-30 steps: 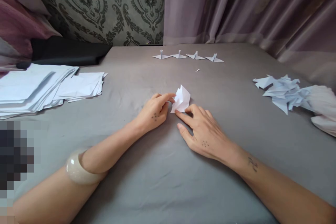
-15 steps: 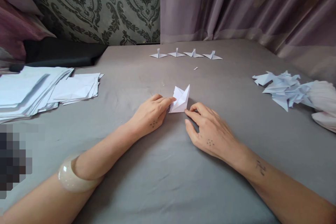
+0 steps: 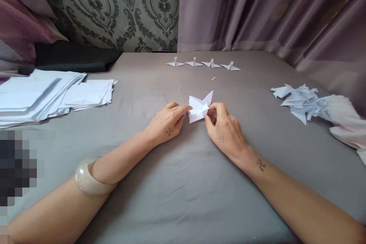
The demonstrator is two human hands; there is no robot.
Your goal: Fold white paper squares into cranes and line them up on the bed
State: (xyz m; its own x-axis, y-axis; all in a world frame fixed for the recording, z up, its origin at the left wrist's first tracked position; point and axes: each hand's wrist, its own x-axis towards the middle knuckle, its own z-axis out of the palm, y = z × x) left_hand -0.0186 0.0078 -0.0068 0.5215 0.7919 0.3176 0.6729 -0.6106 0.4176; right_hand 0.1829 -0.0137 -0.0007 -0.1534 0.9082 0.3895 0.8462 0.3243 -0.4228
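A partly folded sheet of white paper (image 3: 197,107) lies on the grey cloth in front of me, with one pointed flap standing up at its far right. My left hand (image 3: 168,122) holds its left edge by the fingertips, the other fingers curled under. Thumb and forefinger of my right hand (image 3: 224,127) pinch the paper's right side, where a fold is lifted. Beyond my hands, several folded paper cranes (image 3: 193,62) stand in a row.
Stacks of larger white sheets (image 3: 25,97) and smaller sheets (image 3: 90,93) lie at the left, near a black cloth (image 3: 77,56). A heap of folded paper pieces (image 3: 301,101) sits at the right beside pale fabric (image 3: 343,112). A paper scrap (image 3: 213,78) lies before the cranes.
My right hand has moved from the lower right corner up to the paper's right side and now pinches it. The paper is opened wider and slightly turned. My left hand stays at its left edge.
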